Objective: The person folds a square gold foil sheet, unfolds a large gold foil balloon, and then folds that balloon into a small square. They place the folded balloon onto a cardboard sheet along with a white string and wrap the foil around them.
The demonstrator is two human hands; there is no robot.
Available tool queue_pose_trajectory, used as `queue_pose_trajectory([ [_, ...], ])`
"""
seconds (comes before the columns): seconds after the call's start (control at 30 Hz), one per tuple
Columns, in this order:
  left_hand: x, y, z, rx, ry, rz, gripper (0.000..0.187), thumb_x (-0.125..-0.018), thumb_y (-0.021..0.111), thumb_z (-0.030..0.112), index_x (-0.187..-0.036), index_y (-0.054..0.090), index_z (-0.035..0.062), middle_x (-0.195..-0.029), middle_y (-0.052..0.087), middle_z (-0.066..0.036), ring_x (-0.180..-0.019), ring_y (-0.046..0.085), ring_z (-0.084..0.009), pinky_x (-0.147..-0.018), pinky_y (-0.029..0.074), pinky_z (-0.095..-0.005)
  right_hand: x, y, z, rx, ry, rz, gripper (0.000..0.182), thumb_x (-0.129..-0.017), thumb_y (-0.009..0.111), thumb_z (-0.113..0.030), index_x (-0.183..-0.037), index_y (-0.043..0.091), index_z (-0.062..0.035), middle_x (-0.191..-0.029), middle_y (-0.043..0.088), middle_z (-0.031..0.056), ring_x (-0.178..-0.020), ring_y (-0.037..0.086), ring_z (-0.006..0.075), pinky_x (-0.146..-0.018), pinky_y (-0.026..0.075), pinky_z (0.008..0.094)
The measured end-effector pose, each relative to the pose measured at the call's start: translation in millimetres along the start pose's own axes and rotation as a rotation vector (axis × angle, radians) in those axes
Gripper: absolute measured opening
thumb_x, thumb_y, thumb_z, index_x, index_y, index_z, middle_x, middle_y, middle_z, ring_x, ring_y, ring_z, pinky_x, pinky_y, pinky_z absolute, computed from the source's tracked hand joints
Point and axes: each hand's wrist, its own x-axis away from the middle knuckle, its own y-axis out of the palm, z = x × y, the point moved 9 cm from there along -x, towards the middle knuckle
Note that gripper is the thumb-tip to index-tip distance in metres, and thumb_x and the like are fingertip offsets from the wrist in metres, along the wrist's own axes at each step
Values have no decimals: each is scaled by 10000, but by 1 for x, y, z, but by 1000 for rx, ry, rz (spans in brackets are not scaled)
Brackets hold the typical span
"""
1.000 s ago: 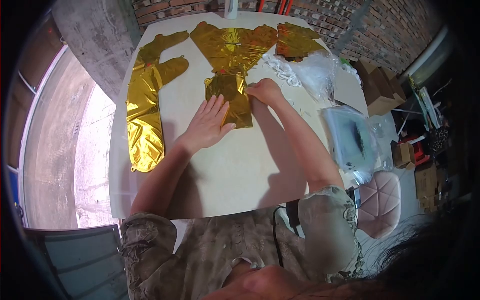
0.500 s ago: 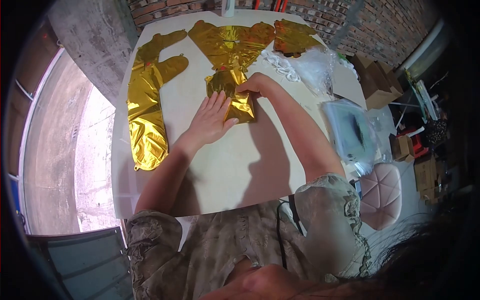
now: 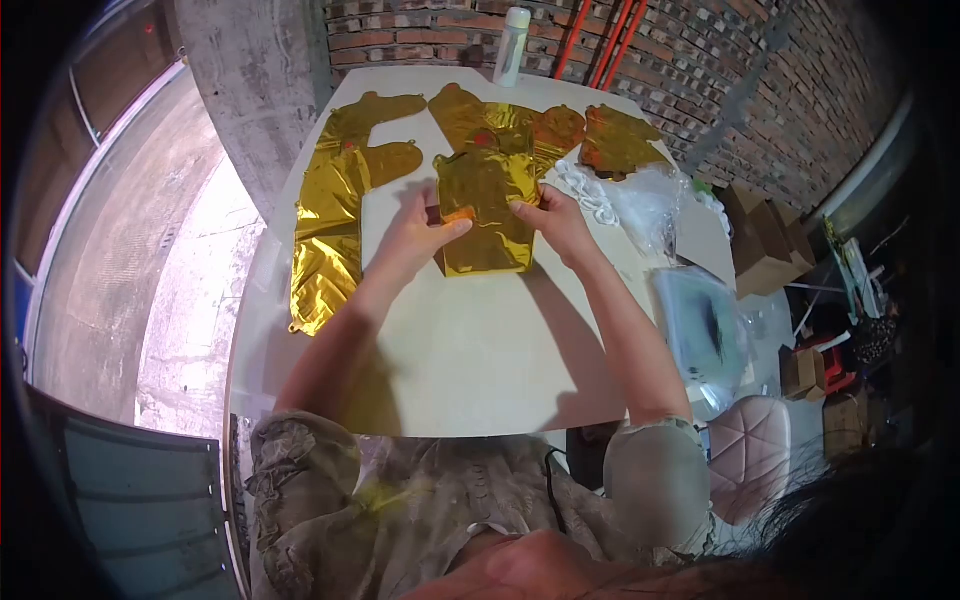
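Between my two hands is a folded gold foil balloon [image 3: 490, 245], a flat, shiny, roughly rectangular packet raised slightly off the table. My left hand [image 3: 412, 238] grips its left edge, thumb on the front face and fingers behind. On the right edge my right hand [image 3: 563, 226] pinches it the same way. Just behind it lies more gold foil [image 3: 460, 112]; whether the two are joined is hidden. A long flat gold foil balloon [image 3: 328, 215] with two curved arms rests left of my left hand. Another gold foil piece [image 3: 618, 142] lies at the back right.
Coiled white ribbon [image 3: 592, 192] and a crumpled clear plastic bag [image 3: 650, 210] lie right of my hands. Nearer is a stack of clear bags [image 3: 698, 325]. A white bottle [image 3: 512, 45] stands at the table's back edge. Cardboard boxes [image 3: 760, 240] and a padded chair [image 3: 750, 450] flank the right.
My hands have gone from pressing the foil flat on the table to holding the folded packet up by both sides. My view has tilted up, showing more wall.
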Motion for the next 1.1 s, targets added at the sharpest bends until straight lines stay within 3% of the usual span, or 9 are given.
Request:
queue_pose_trajectory([
  [0.07,-2,7,-6,73,-85,-93,437,-898,760,141,-1259,570,-16,-1235,641,-78,-1097,623,-162,-968,487,-331,20,-6,-12,146,-73,-21,216,-915,733,-151,-1078,673,-23,-973,685,9,-889,596,84,-804,487,275],
  [0.17,35,6,31,-279,-57,-50,318,-832,786,107,-1117,662,37,-1145,676,-59,-1026,647,-190,-905,494,-340,66,-11,-41,386,-280,-47,178,-871,737,-80,-1019,644,-48,-1005,691,-2,-941,622,131,-837,496,303],
  [0.2,63,17,78,-494,657,-145,284,-742,791,100,-1008,696,69,-1060,697,-66,-977,657,-239,-844,497,-362,88,-3,-60,528,-560,-113,203,-818,740,-50,-996,642,-60,-1001,691,14,-948,638,177,-841,503,319],
  [0.23,94,29,110,-613,970,-189,321,-698,772,126,-1012,709,93,-1034,699,-77,-949,656,-281,-816,499,-381,118,9,-74,662,-837,-182,238,-764,743,-21,-972,640,-73,-997,691,30,-956,654,222,-844,510,335],
  [0.3,127,50,93,-831,1134,-377,343,-663,780,105,-1002,731,84,-1040,701,-68,-998,663,-275,-875,532,-396,148,12,-61,755,-821,-242,286,-690,761,-42,-946,642,-90,-1010,683,52,-976,655,270,-845,531,354],
  [0.43,161,71,83,-780,1166,-624,358,-695,741,90,-1053,727,80,-1064,699,-105,-1009,666,-287,-887,532,-424,192,28,-24,1008,-1002,-424,173,-767,657,-118,-937,639,-98,-1031,656,30,-1002,642,213,-878,544,340],
  [0.5,141,69,95,-591,875,-683,269,-837,666,116,-1098,723,89,-1166,679,-124,-1075,645,-331,-993,483,-492,202,31,-19,1030,-1075,-445,216,-741,710,-107,-949,650,-105,-1051,675,21,-999,652,214,-851,553,340],
  [0.73,80,151,42,-790,670,-771,459,-1028,497,271,-1459,482,115,-1584,377,-117,-1500,265,-328,-1243,197,-479,199,31,-15,1018,-1033,-463,224,-747,694,-111,-967,660,-105,-1072,674,19,-996,655,209,-850,550,328],
  [1.1,101,156,10,-943,745,-842,585,-962,573,350,-1501,442,165,-1631,294,-118,-1529,213,-302,-1246,160,-483,213,37,-19,1003,-946,-582,451,-843,737,-161,-1282,641,-124,-1373,618,74,-1267,595,266,-1088,479,393],
])
